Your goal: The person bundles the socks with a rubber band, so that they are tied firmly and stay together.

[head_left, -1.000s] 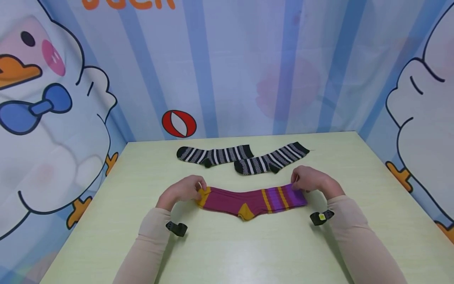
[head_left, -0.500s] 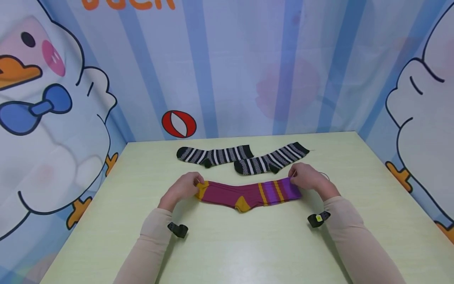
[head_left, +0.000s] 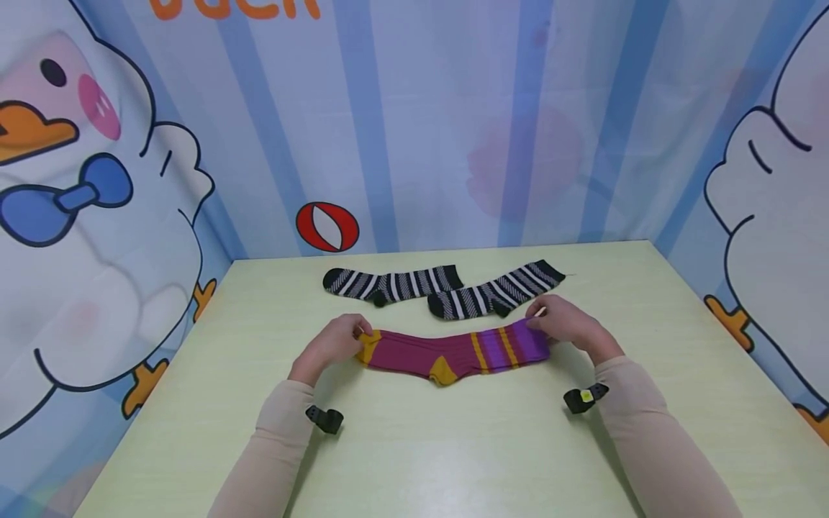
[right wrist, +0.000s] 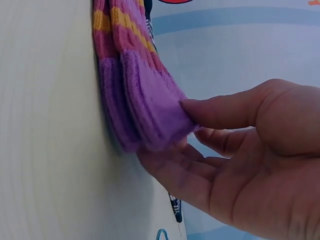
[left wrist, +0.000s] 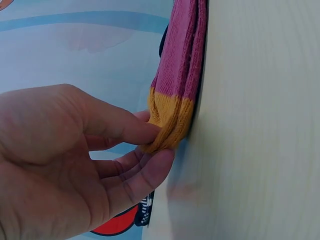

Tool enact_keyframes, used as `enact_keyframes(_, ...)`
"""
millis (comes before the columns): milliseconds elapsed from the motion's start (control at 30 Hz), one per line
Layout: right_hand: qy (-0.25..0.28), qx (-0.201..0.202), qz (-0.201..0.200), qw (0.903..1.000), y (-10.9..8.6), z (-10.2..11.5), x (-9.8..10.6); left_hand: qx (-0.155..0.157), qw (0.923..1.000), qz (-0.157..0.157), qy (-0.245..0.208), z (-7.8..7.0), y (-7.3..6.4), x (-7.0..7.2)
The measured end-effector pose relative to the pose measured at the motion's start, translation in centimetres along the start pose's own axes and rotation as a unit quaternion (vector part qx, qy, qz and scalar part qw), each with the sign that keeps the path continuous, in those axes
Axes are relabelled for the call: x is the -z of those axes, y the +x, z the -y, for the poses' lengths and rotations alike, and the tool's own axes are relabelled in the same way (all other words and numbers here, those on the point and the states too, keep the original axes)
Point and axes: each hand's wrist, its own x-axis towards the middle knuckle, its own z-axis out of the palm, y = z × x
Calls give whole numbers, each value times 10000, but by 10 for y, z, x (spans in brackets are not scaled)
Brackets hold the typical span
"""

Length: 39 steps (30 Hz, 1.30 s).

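A pair of maroon socks (head_left: pixel 414 353), one laid on the other, stretches between my hands. The toes and heel are mustard; the cuffs are purple with mustard stripes. My left hand (head_left: pixel 337 339) pinches the mustard toe end (left wrist: pixel 172 117) between thumb and fingers. At the other end, my right hand (head_left: pixel 565 322) pinches the purple cuffs (right wrist: pixel 150 102), its thumb on the upper one and fingers beneath. Two layers of knit show in both wrist views. The fingertips under the fabric are partly hidden.
Behind lie two black-and-white striped socks, the left one (head_left: pixel 414 282) partly under the toe of the right one (head_left: pixel 495 290). The pale table (head_left: pixel 440 453) ends at a printed cloth backdrop (head_left: pixel 427 129), with cloth sides left and right.
The maroon socks have shifted slightly away from me and to the left, with both hands on them. Most recently my right hand has changed its hold at the cuff corner a little.
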Motion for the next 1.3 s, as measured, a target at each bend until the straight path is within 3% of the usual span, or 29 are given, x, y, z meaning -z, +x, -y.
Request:
enact_keyframes(300, 844, 34, 493, 9952, 0, -5, 7, 53, 10000, 32, -14, 2, 1, 0)
enact_keyframes(433, 921, -1, 567, 9941, -1, -5, 9, 63, 10000, 18, -6, 3, 1, 0)
enact_keyframes(1000, 407, -96, 473, 9980, -2, -5, 7, 257, 9996, 57, 67, 3, 0, 5)
enact_keyframes(1300, 93, -98, 416, 9990, 1, -8, 7, 164, 9998, 100, 72, 0, -2, 7)
